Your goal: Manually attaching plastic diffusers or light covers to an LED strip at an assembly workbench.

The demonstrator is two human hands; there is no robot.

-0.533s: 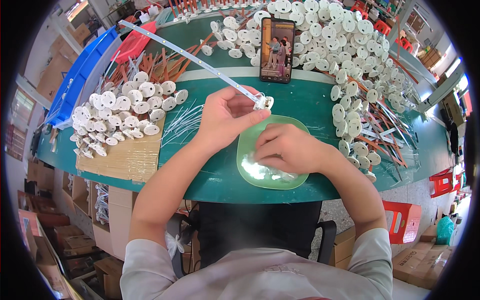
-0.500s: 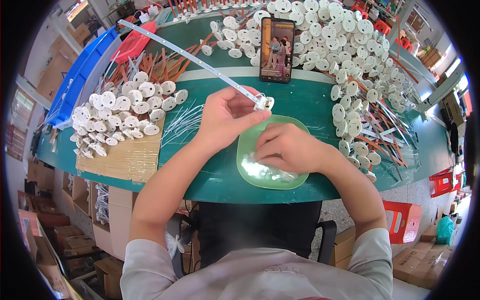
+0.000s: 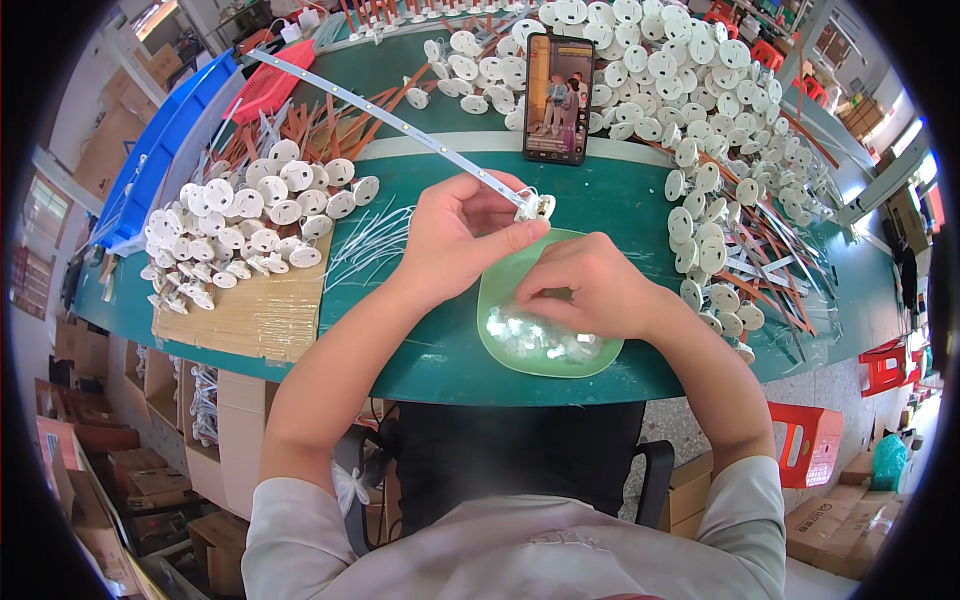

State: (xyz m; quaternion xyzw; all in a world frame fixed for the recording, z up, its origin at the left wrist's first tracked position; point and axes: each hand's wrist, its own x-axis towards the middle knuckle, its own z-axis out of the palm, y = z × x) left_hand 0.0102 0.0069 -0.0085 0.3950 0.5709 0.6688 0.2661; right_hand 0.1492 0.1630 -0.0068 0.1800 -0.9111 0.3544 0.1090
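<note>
My left hand [image 3: 450, 235] is closed around the lower end of a narrow LED strip [image 3: 400, 125], which slants up and away to the left. At that end, by my thumb and fingertips, sits a white round cap [image 3: 537, 208] with short wires. Just to the right, my right hand [image 3: 595, 285] hovers over a pale green dish [image 3: 572, 369], fingertips pinched together. Whatever they hold, if anything, is too small or hidden to make out. Small shiny clear pieces [image 3: 545, 338] lie in the dish below the fingers.
White round caps are heaped at left [image 3: 245, 205] on a cardboard sheet [image 3: 270, 320], and a larger cap pile [image 3: 690, 85] spreads at right. A phone [image 3: 556, 105] stands beyond the dish. Loose white wires [image 3: 368, 245], a blue bin [image 3: 150, 165] and a red basket [image 3: 268, 85] lie leftward.
My right hand has lifted slightly out of the clear pieces, its fingertips pinched above them. My left hand still holds the strip and cap; the whole view has shifted a little.
</note>
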